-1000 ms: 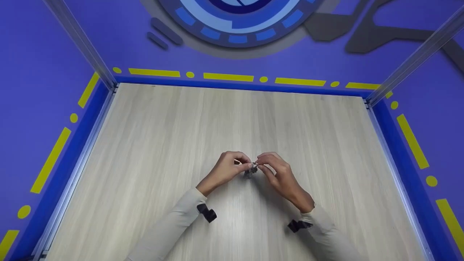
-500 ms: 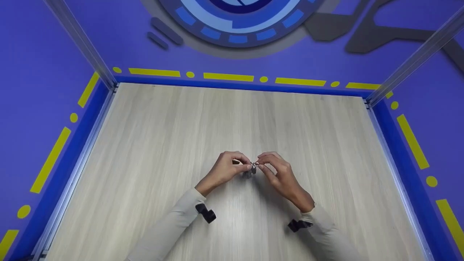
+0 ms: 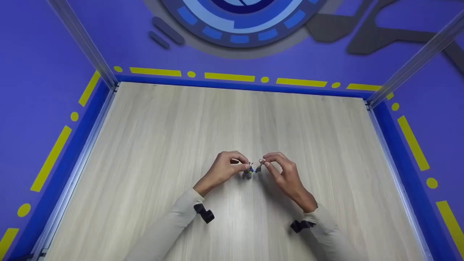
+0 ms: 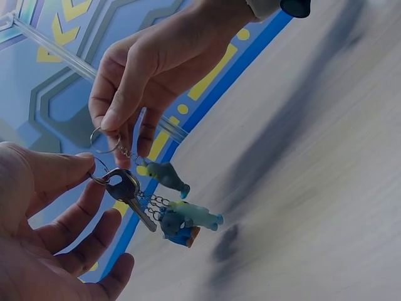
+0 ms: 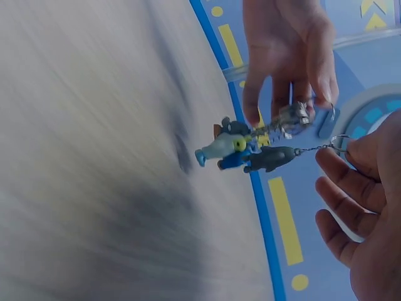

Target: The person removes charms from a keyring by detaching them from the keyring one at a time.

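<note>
My left hand (image 3: 226, 168) pinches a metal key ring (image 4: 94, 178) between thumb and forefinger. A key (image 4: 124, 187) hangs from it, with small figurines on short chains: a pale one (image 4: 197, 216) and a blue and grey one (image 4: 177, 233). Opposite, my right hand (image 3: 286, 175) pinches the ring (image 4: 94, 135) of a keychain with thumb and fingers. Its dark grey animal figurine (image 5: 272, 158) dangles on a thin chain. In the head view a narrow gap separates this figurine from the left bunch; in both wrist views they hang close together, above the tabletop.
A light wood tabletop (image 3: 232, 123) lies under both hands. Blue panels with yellow marks (image 3: 228, 77) rise at the back and sides, with metal posts (image 3: 87, 47) in the corners. Black wrist cameras (image 3: 204, 213) sit on both cuffs.
My right hand has shifted slightly right, and the grey figurine has come away from the bunch with it. The left hand has barely moved, still holding the key ring.
</note>
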Tool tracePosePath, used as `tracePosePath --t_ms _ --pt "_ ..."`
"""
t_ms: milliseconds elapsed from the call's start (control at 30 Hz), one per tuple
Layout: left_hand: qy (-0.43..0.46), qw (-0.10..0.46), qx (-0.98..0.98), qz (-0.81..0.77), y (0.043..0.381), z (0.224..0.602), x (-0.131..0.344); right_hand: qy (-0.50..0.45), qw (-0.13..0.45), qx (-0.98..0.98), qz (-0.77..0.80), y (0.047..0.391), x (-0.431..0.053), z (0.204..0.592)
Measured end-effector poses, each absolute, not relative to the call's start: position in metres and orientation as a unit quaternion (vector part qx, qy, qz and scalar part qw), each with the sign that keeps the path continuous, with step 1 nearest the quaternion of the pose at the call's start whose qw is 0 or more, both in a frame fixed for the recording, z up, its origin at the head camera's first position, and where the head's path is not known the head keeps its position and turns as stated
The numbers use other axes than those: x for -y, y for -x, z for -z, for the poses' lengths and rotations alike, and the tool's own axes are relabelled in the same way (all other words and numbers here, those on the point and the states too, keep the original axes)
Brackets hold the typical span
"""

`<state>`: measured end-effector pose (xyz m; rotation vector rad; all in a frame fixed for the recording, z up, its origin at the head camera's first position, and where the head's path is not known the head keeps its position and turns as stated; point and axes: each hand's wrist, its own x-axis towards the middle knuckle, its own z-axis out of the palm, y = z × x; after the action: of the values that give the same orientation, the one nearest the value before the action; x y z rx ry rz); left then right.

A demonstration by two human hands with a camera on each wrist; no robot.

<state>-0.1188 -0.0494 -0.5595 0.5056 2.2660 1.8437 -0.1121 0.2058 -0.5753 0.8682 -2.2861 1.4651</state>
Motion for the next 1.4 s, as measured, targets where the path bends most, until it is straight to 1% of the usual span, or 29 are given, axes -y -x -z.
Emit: tracePosePath --t_ms 133,267,367,500,667,1067,1400 --pt "-0.161 0.08 -0.765 -0.619 0.119 0.56 0.055 -0.277 0.159 0.792 -0.521 0.115 -0.214 0.577" --pt "-0.153 0.071 -0.773 -0.611 0.119 0.562 0.061 -0.26 0.16 0.804 -0.51 0.116 -0.223 0.578" --pt "-0.145 0.063 -0.777 -0.609 0.118 0.562 0.065 -0.243 0.151 0.823 -0.491 0.117 -0.229 0.581" --pt "-0.137 0.055 -0.78 -0.608 0.118 0.56 0.068 -0.211 0.126 0.848 -0.469 0.121 -0.234 0.586" --pt "-0.138 0.045 -0.781 -0.607 0.119 0.557 0.068 -0.186 0.101 0.866 -0.453 0.133 -0.237 0.594" --pt "-0.153 0.055 -0.779 -0.605 0.119 0.56 0.064 -0.15 0.076 0.871 -0.462 0.168 -0.238 0.618" --pt "-0.155 0.059 -0.781 -0.603 0.121 0.563 0.064 -0.119 0.058 0.889 -0.437 0.182 -0.237 0.627"
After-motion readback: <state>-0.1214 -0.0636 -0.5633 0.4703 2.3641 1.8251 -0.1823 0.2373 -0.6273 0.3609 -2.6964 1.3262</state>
